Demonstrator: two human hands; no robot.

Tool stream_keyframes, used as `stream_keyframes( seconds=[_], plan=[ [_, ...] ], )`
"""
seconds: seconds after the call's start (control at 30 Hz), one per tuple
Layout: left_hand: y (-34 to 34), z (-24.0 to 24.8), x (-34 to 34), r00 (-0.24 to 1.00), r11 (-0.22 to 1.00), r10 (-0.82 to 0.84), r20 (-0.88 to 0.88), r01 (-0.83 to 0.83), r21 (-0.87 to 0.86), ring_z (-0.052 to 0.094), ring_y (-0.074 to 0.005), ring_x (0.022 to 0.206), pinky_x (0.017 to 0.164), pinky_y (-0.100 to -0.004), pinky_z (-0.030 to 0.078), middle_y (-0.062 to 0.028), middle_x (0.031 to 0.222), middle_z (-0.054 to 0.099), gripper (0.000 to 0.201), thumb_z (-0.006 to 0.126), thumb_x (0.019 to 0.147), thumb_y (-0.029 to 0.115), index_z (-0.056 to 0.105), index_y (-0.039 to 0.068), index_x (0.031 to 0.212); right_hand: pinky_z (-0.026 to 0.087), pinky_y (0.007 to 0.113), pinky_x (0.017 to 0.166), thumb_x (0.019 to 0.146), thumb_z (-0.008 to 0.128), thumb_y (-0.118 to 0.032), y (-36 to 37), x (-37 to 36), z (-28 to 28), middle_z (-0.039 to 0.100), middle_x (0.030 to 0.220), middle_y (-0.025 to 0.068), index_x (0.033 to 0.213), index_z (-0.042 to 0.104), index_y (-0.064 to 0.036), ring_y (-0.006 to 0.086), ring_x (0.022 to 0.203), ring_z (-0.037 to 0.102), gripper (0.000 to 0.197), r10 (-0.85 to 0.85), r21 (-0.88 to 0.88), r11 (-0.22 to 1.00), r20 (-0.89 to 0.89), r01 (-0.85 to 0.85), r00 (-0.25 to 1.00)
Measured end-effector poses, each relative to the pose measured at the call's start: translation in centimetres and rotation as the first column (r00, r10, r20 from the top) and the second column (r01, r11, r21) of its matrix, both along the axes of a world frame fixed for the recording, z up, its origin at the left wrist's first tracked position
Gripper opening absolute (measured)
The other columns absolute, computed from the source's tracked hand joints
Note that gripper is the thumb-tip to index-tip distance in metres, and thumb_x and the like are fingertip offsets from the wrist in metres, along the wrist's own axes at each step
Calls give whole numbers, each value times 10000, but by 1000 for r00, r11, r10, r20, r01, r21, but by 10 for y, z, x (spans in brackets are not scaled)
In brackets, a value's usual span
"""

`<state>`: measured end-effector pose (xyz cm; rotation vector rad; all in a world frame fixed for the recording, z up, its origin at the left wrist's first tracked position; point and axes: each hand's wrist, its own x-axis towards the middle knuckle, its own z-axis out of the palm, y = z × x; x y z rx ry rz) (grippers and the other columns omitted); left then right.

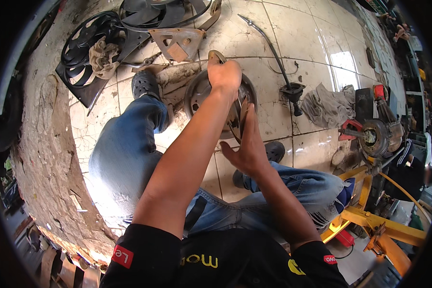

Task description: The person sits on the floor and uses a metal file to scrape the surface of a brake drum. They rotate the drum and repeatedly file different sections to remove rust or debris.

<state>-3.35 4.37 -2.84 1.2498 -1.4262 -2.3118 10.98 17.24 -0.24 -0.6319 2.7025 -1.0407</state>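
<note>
Left hand: in the head view, your fist is clenched around a curved metal piece, its tip poking out beyond your knuckles.
Right hand: fingers extended and thumb spread, gripping nothing – your palm side rests along metal edges below the fist; whether they belong to the same piece, you cannot tell.
Round metal wheel: it lies on the tiled floor between your feet, partly hidden under your hands and the curved metal piece.
Upper left: black fans, a crumpled cloth and a rusty bracket lie past your left shoe.
Right side: a dark rod stretches toward a grey cloth – a round mechanical part sits beyond it, near a yellow frame.
</note>
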Motion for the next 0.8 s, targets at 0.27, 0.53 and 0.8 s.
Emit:
stream_keyframes(
  seconds=[0.27, 0.53, 0.8],
  plan=[
    [5, 20, 8, 999, 998, -53, -2, 53, 36, 564, -289, 820, 728, -443, 497, -174, 907, 566, 394, 561, 675, -55, 560, -94, 1067, 383, 370, 1109, 856, 754, -204, 13, -30, 15, 463, 1427, 339, 1562, 42, 49, 364, 1353, 485, 1034, -5, -195, 974, 477, 112, 879],
    [5, 19, 5, 994, 995, -99, 41, 99, 1, 603, -321, 770, 642, -480, 550, -189, 905, 559, 424, 576, 662, -56, 548, -63, 1085, 299, 448, 1174, 806, 720, -94, 15, 2, -11, 165, 1581, 349, 1560, -23, 51, 500, 1461, 228, 1070, 8, -142, 990, 99, 7, 995],
    [-5, 6, -1, 989, 991, -119, 84, 123, -47, 570, -328, 783, 672, -494, 549, -169, 933, 520, 206, 594, 684, -14, 568, -58, 883, 340, 450, 1141, 858, 723, -219, 12, 8, -1, 314, 1522, 352, 1557, 77, 65, 490, 1397, 357, 994, -33, -69, 997, -53, 29, 998]
  ],
)
